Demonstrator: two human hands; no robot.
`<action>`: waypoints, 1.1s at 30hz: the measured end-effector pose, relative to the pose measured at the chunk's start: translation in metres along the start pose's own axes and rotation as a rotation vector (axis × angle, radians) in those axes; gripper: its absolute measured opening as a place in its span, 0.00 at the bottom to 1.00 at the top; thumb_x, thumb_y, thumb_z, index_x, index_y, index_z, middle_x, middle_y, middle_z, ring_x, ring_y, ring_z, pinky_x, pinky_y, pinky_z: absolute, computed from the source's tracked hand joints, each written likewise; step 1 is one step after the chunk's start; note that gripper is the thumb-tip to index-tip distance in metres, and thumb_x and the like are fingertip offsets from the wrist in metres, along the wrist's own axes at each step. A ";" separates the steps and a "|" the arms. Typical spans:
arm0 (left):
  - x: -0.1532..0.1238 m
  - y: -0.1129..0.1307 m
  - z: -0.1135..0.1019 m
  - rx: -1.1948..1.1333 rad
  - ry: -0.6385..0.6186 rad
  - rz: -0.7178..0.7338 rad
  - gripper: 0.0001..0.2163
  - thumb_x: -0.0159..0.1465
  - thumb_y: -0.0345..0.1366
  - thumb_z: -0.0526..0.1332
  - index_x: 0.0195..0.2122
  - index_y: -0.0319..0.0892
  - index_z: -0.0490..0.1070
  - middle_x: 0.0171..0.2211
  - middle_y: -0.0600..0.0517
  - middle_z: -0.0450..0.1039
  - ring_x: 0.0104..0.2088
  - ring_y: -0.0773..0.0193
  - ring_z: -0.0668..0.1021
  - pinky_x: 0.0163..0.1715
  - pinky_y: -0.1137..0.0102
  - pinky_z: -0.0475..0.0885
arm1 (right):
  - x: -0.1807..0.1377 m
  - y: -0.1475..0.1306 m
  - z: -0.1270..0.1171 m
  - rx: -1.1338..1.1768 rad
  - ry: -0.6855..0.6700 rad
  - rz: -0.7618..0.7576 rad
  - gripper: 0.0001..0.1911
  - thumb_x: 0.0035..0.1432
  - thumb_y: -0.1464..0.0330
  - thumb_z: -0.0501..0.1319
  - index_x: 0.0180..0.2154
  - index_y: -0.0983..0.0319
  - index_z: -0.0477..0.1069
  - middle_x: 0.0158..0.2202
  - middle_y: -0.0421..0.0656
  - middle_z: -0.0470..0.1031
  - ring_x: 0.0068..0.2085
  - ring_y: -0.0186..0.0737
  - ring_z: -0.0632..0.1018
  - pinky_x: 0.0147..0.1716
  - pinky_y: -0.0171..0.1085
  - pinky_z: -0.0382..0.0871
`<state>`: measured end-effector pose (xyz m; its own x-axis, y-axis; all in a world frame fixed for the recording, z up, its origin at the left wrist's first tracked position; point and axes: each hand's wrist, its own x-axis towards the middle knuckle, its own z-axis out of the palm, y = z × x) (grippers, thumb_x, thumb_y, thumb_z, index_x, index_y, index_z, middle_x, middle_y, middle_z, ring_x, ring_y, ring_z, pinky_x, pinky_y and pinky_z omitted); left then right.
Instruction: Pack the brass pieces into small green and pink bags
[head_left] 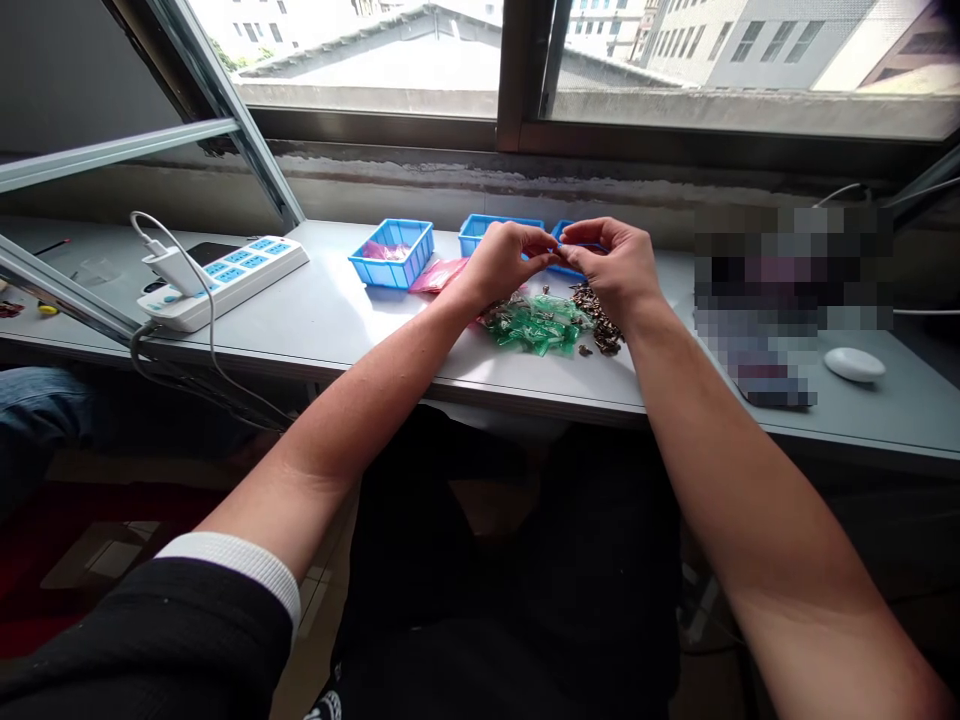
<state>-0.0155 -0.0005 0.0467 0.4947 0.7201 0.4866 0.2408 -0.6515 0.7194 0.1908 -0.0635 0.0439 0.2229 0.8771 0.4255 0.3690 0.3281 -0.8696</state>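
My left hand (510, 258) and my right hand (616, 262) meet above the table, fingertips pinched close together. Whatever sits between them is too small to make out. Below them lies a heap of small clear and green plastic packets (536, 325). Just right of it, partly under my right hand, is a pile of small brown metallic pieces (600, 325). Pink packets (439, 275) lie left of my left hand. Behind my hands stand two blue bins, one in the middle (491, 228) and one at the right (566, 228), both partly covered.
Another blue bin (392, 255) with pink packets stands further left. A white power strip (225, 285) with a plugged charger and cable lies at the left. A white mouse (854, 365) rests at the right, beside a blurred area. A metal frame (255, 130) rises at the left.
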 end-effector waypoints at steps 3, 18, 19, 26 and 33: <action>0.000 0.002 0.001 -0.005 0.026 -0.022 0.07 0.73 0.35 0.78 0.49 0.51 0.96 0.54 0.49 0.97 0.58 0.52 0.93 0.72 0.59 0.84 | -0.001 -0.003 0.000 -0.013 -0.020 -0.013 0.07 0.70 0.69 0.76 0.49 0.55 0.90 0.56 0.48 0.95 0.62 0.57 0.95 0.66 0.57 0.97; 0.016 -0.023 0.003 -0.491 0.049 -0.087 0.17 0.70 0.38 0.88 0.55 0.39 0.91 0.55 0.42 0.95 0.57 0.51 0.95 0.66 0.54 0.90 | 0.004 0.003 0.004 -0.008 0.002 -0.146 0.13 0.70 0.66 0.84 0.41 0.53 0.82 0.46 0.44 0.92 0.52 0.53 0.94 0.62 0.56 0.95; 0.017 -0.025 0.004 -0.509 0.047 -0.086 0.15 0.70 0.36 0.87 0.54 0.39 0.91 0.54 0.43 0.94 0.56 0.51 0.96 0.66 0.53 0.90 | 0.004 0.003 0.004 -0.019 0.000 -0.143 0.12 0.70 0.67 0.84 0.41 0.52 0.82 0.47 0.44 0.93 0.52 0.53 0.94 0.63 0.56 0.95; 0.016 -0.019 0.005 -0.525 0.087 -0.135 0.10 0.72 0.23 0.75 0.52 0.38 0.91 0.52 0.45 0.94 0.49 0.60 0.94 0.59 0.59 0.90 | 0.005 0.006 -0.008 -0.291 0.010 -0.124 0.07 0.70 0.73 0.78 0.44 0.54 0.88 0.48 0.49 0.96 0.51 0.57 0.95 0.60 0.59 0.94; 0.012 -0.008 0.001 -0.495 0.116 -0.170 0.08 0.74 0.27 0.76 0.52 0.38 0.92 0.53 0.44 0.95 0.48 0.62 0.93 0.55 0.63 0.88 | -0.002 0.003 -0.011 -0.483 -0.223 -0.150 0.10 0.69 0.74 0.77 0.47 0.58 0.96 0.50 0.50 0.98 0.53 0.60 0.96 0.64 0.59 0.91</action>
<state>-0.0104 0.0135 0.0460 0.3805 0.8457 0.3741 -0.1266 -0.3531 0.9270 0.2014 -0.0686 0.0429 -0.0409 0.9034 0.4269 0.7654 0.3029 -0.5678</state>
